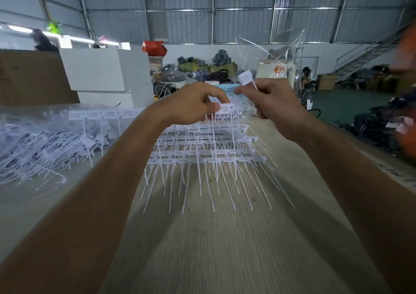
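Left hand point(193, 102) pinches the end of a tag strip point(225, 109), flat white plastic, its thin tails hanging over the stack of strips point(207, 149). Right hand point(272, 104), clenched, grips a single tag point(245, 78), square head up, above the stack. The stack lies on a pale wood-grain table point(213, 237). Left of the stack lies a clear bag of loose tags point(45, 140). Beyond it stand white boxes point(105, 68).

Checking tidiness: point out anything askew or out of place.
Nothing looks damaged. The tag strips lie stacked in even rows, the left hand pinching one; only the loose tags at left form a tangled heap.
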`<state>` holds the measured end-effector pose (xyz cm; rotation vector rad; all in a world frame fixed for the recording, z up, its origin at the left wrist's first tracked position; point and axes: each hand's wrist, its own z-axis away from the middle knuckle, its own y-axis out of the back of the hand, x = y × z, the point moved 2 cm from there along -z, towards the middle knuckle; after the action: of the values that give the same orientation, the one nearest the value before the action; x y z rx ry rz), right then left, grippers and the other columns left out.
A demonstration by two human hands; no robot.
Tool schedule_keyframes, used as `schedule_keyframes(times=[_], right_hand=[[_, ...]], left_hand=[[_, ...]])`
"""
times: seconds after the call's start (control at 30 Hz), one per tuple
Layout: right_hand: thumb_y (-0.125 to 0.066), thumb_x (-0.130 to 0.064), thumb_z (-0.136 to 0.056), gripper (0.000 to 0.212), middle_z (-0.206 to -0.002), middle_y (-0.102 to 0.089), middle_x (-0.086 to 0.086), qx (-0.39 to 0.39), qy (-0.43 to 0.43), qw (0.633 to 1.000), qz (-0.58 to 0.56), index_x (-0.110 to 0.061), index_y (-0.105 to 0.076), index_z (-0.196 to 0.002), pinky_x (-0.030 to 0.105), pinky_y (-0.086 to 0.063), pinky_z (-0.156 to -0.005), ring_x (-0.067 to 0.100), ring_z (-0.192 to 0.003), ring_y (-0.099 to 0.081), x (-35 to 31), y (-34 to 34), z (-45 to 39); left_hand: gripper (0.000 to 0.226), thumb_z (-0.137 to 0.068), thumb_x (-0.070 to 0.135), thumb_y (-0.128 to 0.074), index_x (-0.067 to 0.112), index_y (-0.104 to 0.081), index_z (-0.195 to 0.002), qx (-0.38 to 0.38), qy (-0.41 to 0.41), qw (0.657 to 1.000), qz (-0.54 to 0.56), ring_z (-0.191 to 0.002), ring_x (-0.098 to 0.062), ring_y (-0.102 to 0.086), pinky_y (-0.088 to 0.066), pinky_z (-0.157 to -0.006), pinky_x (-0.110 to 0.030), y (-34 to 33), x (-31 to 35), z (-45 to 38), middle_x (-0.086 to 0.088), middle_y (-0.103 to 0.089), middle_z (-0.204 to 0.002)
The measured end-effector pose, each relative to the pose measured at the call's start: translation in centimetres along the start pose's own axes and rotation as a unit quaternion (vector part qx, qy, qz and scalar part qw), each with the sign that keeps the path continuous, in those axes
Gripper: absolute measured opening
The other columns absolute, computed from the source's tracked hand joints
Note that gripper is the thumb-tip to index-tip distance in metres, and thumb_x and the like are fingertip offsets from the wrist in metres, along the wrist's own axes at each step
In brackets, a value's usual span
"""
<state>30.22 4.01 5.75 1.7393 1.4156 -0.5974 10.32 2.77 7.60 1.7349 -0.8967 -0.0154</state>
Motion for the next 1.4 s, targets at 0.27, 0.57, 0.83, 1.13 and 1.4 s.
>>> schedule_keyframes(times=[0.27, 0.57, 0.83, 1.13, 1.4], right_hand=[[-0.069, -0.036, -0.093, 0.037, -0.063, -0.034, -0.001, -0.124, -0.033, 0.990, -0.050, -0.009, -0.068, -0.118, 0.026, -0.019, -0.046, 0.009, -0.049, -0.025, -0.1, -0.7, 0.7], [-0.061, -0.016, -0.099, 0.007, -0.065, -0.056, 0.000, -0.121, -0.038, 0.980, -0.150, -0.011, -0.064, -0.104, 0.019, -0.020, -0.040, 0.008, -0.045, -0.025, 0.3, -0.5, 0.3], [-0.058, -0.024, -0.102, 0.032, -0.066, -0.056, 0.008, -0.087, -0.003, 0.995, -0.039, 0.008, -0.054, -0.107, 0.018, -0.026, -0.037, 0.001, -0.038, -0.038, -0.3, -2.0, 0.9], [-0.064, -0.025, -0.099, 0.022, -0.069, -0.059, -0.001, -0.069, 0.137, 0.978, 0.144, -0.004, -0.062, -0.092, 0.033, -0.045, -0.068, 0.011, -0.064, -0.055, -0.9, -2.1, 0.9], [-0.063, -0.028, -0.099, 0.022, -0.071, -0.056, -0.008, -0.030, 0.191, 0.953, 0.231, -0.007, -0.064, -0.098, 0.013, -0.036, -0.061, 0.000, -0.066, -0.052, -1.1, -2.4, 1.1]], left_hand=[[0.011, -0.098, 0.022, -0.064, 0.018, -0.058, -0.107, 0.061, -0.044, 0.994, 0.083, -0.062, -0.022, -0.064, -0.052, -0.057, -0.035, 0.4, 0.7, 0.4, 0.003, -0.073, -0.071], [0.028, -0.100, 0.035, -0.059, 0.019, -0.062, -0.077, 0.108, -0.015, 0.993, 0.040, -0.062, -0.023, -0.059, -0.049, -0.060, -0.035, 0.5, 0.7, 0.1, 0.010, -0.065, -0.063], [0.037, -0.103, 0.032, -0.054, 0.011, -0.063, -0.075, 0.133, 0.015, 0.990, 0.037, -0.050, -0.002, -0.054, -0.045, -0.061, -0.025, 1.2, 0.9, 0.3, 0.002, -0.061, -0.063], [0.052, -0.100, 0.025, -0.059, 0.021, -0.056, -0.048, 0.113, 0.057, 0.986, 0.108, -0.055, -0.005, -0.055, -0.050, -0.070, -0.037, 1.4, 0.2, 0.2, 0.014, -0.054, -0.048], [0.059, -0.101, 0.026, -0.057, 0.030, -0.061, -0.042, 0.095, 0.072, 0.986, 0.121, -0.041, 0.006, -0.046, -0.033, -0.060, -0.027, 1.3, 0.2, 0.2, 0.017, -0.050, -0.042]])
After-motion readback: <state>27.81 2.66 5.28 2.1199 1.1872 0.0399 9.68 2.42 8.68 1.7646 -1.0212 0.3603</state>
